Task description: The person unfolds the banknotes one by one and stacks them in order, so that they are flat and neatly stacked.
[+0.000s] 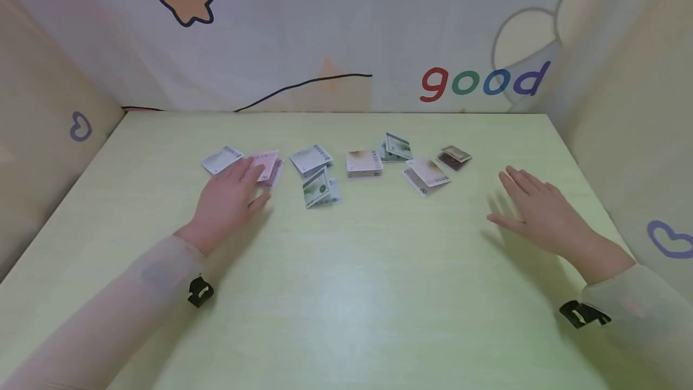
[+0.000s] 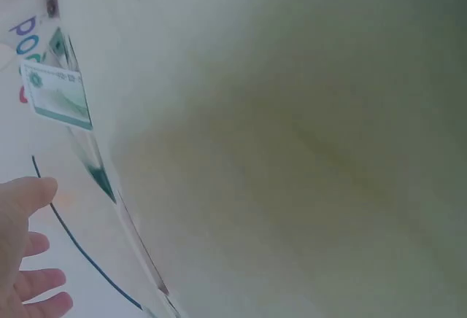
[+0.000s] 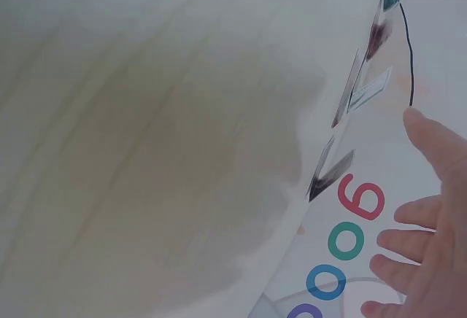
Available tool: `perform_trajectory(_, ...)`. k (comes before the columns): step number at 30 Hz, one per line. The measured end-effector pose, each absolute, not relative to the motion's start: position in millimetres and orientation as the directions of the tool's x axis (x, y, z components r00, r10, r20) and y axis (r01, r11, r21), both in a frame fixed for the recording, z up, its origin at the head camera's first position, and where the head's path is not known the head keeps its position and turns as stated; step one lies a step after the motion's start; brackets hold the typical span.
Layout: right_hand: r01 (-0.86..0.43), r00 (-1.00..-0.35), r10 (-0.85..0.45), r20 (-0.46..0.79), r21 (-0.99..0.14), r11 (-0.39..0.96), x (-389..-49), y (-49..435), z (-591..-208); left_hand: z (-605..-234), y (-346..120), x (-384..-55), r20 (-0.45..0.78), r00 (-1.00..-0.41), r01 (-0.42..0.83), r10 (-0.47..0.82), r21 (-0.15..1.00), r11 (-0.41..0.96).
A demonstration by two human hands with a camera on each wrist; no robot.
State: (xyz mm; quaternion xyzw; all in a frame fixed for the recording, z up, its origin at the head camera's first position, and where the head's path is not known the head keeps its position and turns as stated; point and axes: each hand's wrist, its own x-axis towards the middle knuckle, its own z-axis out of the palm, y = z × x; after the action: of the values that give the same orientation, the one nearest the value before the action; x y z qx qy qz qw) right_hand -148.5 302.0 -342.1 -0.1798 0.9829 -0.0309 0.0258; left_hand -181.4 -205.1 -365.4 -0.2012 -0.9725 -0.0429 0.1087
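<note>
Several folded banknotes lie across the far half of the table. My left hand (image 1: 227,197) is spread, its fingertips overlapping a pink note (image 1: 267,167) and the edge of a pale blue-grey note (image 1: 223,159) in the head view. To its right are another pale blue-grey note (image 1: 311,159) and a green note (image 1: 317,189) standing half unfolded. My right hand (image 1: 544,212) hovers with straight fingers and thumb apart, holding nothing. Nearest to it is a small brown note (image 1: 455,156). A pinkish-brown note (image 1: 428,174), a similar note (image 1: 364,163) and a green one (image 1: 397,147) lie further left.
The pale wooden table (image 1: 346,281) ends at a fabric back wall (image 1: 303,23) printed with a star and the word "good". Fabric side walls (image 1: 644,137) stand close beside both arms. A black strap piece (image 1: 201,291) hangs at my left wrist, another (image 1: 583,314) at my right.
</note>
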Motion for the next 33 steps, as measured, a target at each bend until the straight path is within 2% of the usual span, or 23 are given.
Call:
perform_trajectory(3,-0.363,-0.931,-0.365,-0.006,-0.091,0.927,-147.4,299.8,-341.3,-365.9,-207.5,-187.6,0.238,-0.901,0.387,0.364,0.06,0.92)
perform_trajectory(10,-0.39,-0.921,-0.388,0.033,-0.104,0.915,-146.1,296.2,-340.5,-364.2,-208.1,-199.6,0.149,-0.943,0.314,0.298,0.096,0.945)
perform_trajectory(25,-0.406,-0.914,-0.404,0.042,-0.129,0.905,-143.4,294.6,-338.9,-370.1,-199.3,-217.8,0.129,-0.963,0.26,0.239,0.189,0.947)
perform_trajectory(30,-0.409,-0.912,-0.407,0.044,-0.142,0.901,-141.9,295.2,-338.4,-371.7,-199.6,-219.5,0.102,-0.981,0.189,0.167,0.284,0.94)
perform_trajectory(33,-0.414,-0.91,-0.411,0.055,-0.146,0.899,-141.4,296.0,-338.0,-371.2,-201.3,-220.1,0.098,-0.989,0.137,0.107,0.384,0.913)
